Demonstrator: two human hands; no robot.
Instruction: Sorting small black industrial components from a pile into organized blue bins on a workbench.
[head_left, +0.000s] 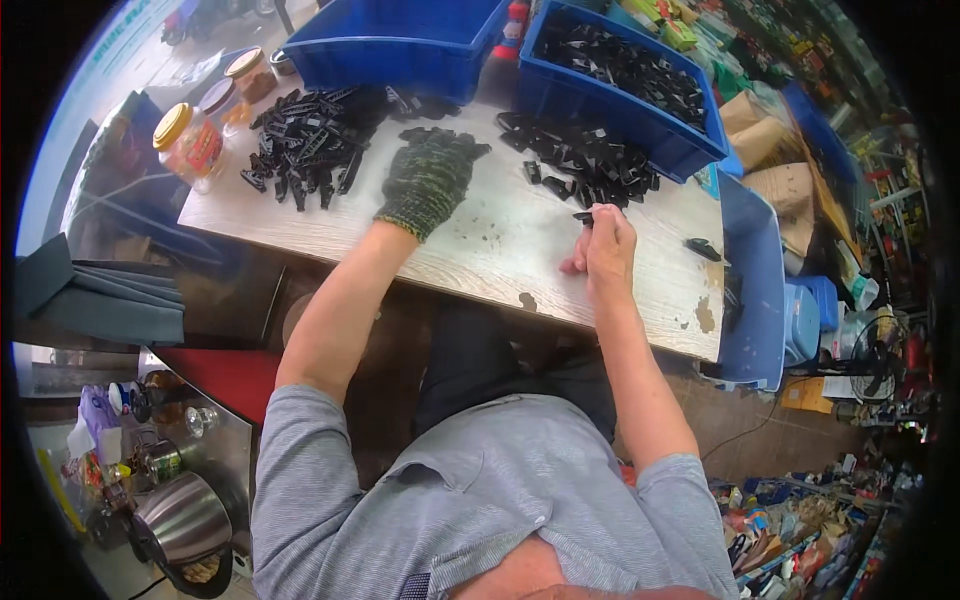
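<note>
Left hand (428, 182): knit-gloved, finger grip indiscernible; right hand (608, 247): bare, pinching black plastic part (582, 217) beside parts heap (592, 162)

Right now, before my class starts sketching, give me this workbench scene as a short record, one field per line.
Left hand: gloved, palm down between the two piles; whether it holds anything is hidden
Right hand: bare, curled, seemingly gripping a small black part
Left pile: black parts, beside the jars
Right pile: black parts, in front of the right bin
Left bin: blue, at the table's far side
Right bin: blue, holding many black parts
Jars: three, lidded
Table: pale, wood-grained, stained
</note>
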